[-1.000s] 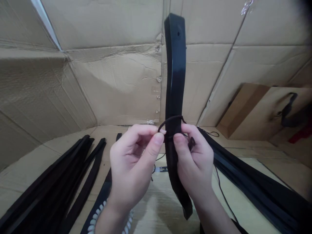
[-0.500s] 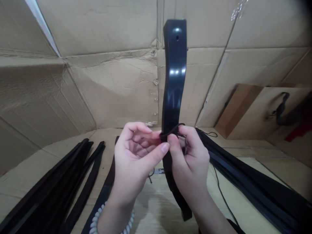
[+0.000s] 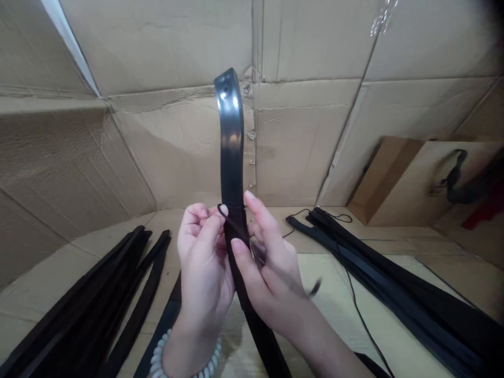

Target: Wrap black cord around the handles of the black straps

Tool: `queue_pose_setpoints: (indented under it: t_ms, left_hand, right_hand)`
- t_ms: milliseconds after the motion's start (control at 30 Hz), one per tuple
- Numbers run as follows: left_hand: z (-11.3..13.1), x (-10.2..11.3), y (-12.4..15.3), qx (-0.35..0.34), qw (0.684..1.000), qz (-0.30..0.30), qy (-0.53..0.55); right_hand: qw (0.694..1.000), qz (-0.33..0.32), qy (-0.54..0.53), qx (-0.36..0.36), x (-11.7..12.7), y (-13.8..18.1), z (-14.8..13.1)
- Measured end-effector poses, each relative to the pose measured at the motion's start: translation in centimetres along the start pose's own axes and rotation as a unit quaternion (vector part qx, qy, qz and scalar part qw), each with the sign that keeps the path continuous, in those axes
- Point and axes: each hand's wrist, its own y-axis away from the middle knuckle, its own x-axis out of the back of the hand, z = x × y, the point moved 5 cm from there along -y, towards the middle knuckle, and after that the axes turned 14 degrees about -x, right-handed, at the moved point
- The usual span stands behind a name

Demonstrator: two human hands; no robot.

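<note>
Cardboard walls (image 3: 177,152): creased panels stand on the far side and along the left, behind the raised bar.
Pale board (image 3: 326,268): the work surface, in view below the hands and between the right forearm and the right-hand bundle.
Right bundle (image 3: 386,273): long dark strips slanting from far middle to near right, well apart from the hands.
Left bundle (image 3: 79,304): dark strips fanned toward near left, their far ends apart from the left hand.
Black bar (image 3: 232,163): held up in the middle, glossy at its far end with a small hole, matte below; its lower part slants toward near right.
Right hand (image 3: 268,257): reaches in from near right; thumb flat on the bar's front, forefinger extended along its right edge, other fingers curled about that side, clasping it.
Left hand (image 3: 205,247): raised from near left, wrist upright, just beside the bar's left edge; thumb and forefinger pinch the cord.
White coil bracelet (image 3: 159,352): around the left wrist.
Dark cord (image 3: 225,212): a thin loop at the left fingertips, partly blurred.
</note>
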Motion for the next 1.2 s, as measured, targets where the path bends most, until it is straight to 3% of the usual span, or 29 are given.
queue_pose_setpoints:
  t_ms: [200,533,667,800,867,1000,1100,1200]
  left_hand:
    - [0.2,-0.2,0.8,-0.028,1.000,0.003,-0.006]
    - [0.5,-0.2,0.8,-0.062,0.997,-0.030,0.021]
    - [0.8,-0.1,0.7,-0.090,0.995,-0.032,0.022]
    - [0.5,-0.1,0.2,-0.097,0.995,-0.024,0.022]
    - [0.0,0.0,-0.2,-0.072,0.997,-0.017,0.019]
    - [-0.7,0.1,-0.9,-0.024,0.999,-0.040,-0.029]
    - [-0.1,0.4,-0.9,-0.080,0.990,-0.063,-0.099]
    - [0.8,0.5,-0.5,-0.158,0.977,-0.061,-0.129]
  right_hand:
    - [0.997,0.039,-0.042,0.049,-0.4,0.0,0.3]
    - [0.994,0.059,-0.093,0.026,-0.3,0.2,0.3]
    - [0.975,0.036,-0.194,-0.106,-0.5,-0.3,0.7]
    - [0.947,-0.069,-0.208,-0.237,-0.8,-0.8,1.2]
    - [0.956,-0.075,-0.165,-0.232,-0.4,-1.1,1.2]
    - [0.985,-0.021,-0.060,-0.163,0.5,-1.2,0.8]
    - [0.988,-0.008,-0.054,-0.146,0.6,-1.0,0.6]
    - [0.969,-0.068,-0.162,-0.175,0.1,-1.1,1.1]
